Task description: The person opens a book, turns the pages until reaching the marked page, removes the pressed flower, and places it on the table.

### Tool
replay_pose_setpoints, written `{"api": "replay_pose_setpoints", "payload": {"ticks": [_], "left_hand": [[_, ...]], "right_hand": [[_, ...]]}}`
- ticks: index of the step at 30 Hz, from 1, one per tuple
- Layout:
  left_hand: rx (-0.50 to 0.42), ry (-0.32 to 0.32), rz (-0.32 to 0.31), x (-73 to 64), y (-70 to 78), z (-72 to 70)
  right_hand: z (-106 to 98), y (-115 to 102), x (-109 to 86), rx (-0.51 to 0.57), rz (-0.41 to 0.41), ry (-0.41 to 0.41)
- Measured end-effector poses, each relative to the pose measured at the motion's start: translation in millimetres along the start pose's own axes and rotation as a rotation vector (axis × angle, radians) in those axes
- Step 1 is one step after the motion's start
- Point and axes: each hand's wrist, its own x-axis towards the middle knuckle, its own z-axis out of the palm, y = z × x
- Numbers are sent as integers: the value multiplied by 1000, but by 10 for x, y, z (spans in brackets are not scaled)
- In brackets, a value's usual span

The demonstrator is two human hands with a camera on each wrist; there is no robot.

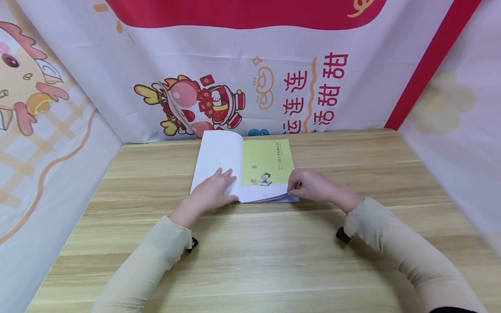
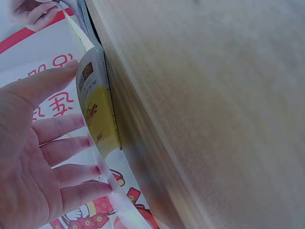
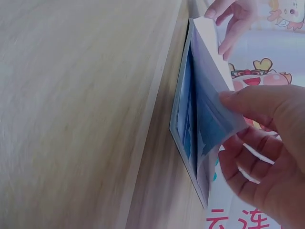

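An open book [image 1: 266, 163] lies near the back of the wooden table, its left page blank white and its right page green with a small cartoon child. My left hand [image 1: 211, 191] rests on the white page with fingers spread, the thumb near the spine; the left wrist view shows the same hand [image 2: 43, 152] with its fingers extended against the page. At the lower right corner, my right hand [image 1: 311, 186] pinches the page edge between thumb and fingers. In the right wrist view, the pinched page [image 3: 217, 121] is lifted and bent away from the pages beneath, which show blue printing.
The wooden table [image 1: 250, 252] extends in front of the book and to both sides. A white cloth backdrop [image 1: 164, 52] with red lettering and cartoon figures stands along its back edge. Dark wrist straps [image 1: 343, 235] show below the sleeves.
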Motion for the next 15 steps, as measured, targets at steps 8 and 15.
{"api": "replay_pose_setpoints", "payload": {"ticks": [8,15], "left_hand": [[-3,2,3,-7,-2,-2],[-1,8,6,-12,-6,-3]], "right_hand": [[25,-60,0,13,75,7],[24,-91,-11,1,112,20]]}}
